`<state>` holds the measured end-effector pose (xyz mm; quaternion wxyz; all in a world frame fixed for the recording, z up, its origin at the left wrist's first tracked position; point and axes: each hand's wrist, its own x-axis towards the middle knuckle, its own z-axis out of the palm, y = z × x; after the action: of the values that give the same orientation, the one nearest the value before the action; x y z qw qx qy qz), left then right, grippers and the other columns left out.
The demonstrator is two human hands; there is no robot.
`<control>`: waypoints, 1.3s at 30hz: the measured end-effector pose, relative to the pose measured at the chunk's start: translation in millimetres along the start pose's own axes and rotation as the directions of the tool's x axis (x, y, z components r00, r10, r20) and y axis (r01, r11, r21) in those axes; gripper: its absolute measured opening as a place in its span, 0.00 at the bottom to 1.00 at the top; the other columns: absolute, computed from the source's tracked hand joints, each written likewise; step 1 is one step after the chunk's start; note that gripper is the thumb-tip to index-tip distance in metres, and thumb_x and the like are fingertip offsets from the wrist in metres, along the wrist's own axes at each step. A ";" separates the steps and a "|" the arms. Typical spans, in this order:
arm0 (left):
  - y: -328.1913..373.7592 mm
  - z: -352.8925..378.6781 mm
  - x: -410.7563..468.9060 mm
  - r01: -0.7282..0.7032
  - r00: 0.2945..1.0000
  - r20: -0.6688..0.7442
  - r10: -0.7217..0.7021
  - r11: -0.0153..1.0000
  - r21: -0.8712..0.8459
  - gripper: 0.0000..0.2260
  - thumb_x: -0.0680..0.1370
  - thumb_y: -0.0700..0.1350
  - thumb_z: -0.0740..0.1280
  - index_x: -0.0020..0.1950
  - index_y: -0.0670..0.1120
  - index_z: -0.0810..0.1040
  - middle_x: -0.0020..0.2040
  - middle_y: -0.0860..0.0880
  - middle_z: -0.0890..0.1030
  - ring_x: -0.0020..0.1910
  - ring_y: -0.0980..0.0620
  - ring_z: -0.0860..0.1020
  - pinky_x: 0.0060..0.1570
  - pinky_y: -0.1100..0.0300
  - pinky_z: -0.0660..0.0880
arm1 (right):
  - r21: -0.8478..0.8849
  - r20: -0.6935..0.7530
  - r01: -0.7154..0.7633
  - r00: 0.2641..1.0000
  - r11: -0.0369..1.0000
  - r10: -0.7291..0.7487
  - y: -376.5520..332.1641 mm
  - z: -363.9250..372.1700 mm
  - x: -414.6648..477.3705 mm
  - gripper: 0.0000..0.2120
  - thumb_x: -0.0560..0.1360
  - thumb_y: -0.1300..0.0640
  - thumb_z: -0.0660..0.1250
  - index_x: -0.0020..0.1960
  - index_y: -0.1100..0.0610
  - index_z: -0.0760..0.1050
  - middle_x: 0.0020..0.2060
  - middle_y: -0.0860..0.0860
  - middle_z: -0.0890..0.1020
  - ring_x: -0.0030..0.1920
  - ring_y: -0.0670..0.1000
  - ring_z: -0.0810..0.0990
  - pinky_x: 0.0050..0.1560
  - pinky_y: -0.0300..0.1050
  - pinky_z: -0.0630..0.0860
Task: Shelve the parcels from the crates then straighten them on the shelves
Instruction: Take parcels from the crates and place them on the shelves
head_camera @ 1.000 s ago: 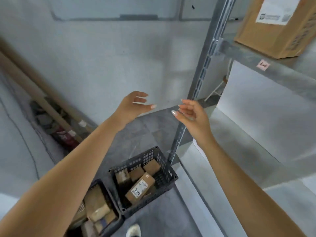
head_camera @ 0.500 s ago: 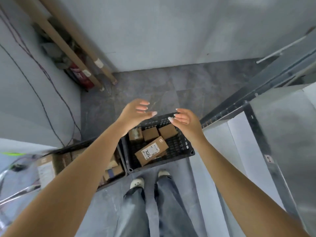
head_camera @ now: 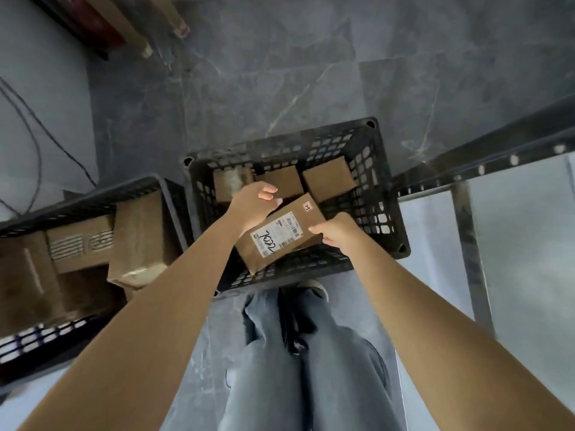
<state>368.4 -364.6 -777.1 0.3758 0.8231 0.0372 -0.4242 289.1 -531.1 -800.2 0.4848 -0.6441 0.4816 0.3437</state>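
Note:
A black plastic crate stands on the floor in front of my feet. On top inside it lies a brown parcel with a white label, tilted, above three smaller brown boxes. My left hand is at the parcel's upper left edge with bent fingers; whether it grips is hidden. My right hand pinches the parcel's right edge, fingertips on its top face. A second crate on the left holds several larger parcels.
The metal shelf frame and its pale lower board lie at the right, close beside the crate. My legs in jeans stand behind the crate. Cardboard tubes lean at the top left, and cables hang on the left wall.
My view has tipped from the shelf down to the crates. Both hands have dropped from mid-air into the right crate and reached the labelled parcel.

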 end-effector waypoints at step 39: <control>255.5 -164.6 -262.3 -0.327 0.942 -0.024 0.334 0.903 -0.279 0.27 0.75 0.40 0.70 0.72 0.52 0.68 0.58 0.48 0.80 0.55 0.49 0.80 0.35 0.59 0.79 | -0.039 -0.278 0.735 0.643 0.677 -0.714 -156.5 -131.8 -381.0 0.33 0.71 0.54 0.75 0.72 0.45 0.65 0.59 0.47 0.82 0.56 0.50 0.82 0.56 0.58 0.80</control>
<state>408.6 -372.6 -377.7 0.5547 0.7512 -0.0480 -0.3546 320.9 -537.3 -369.0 0.5358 -0.8039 0.2580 0.0110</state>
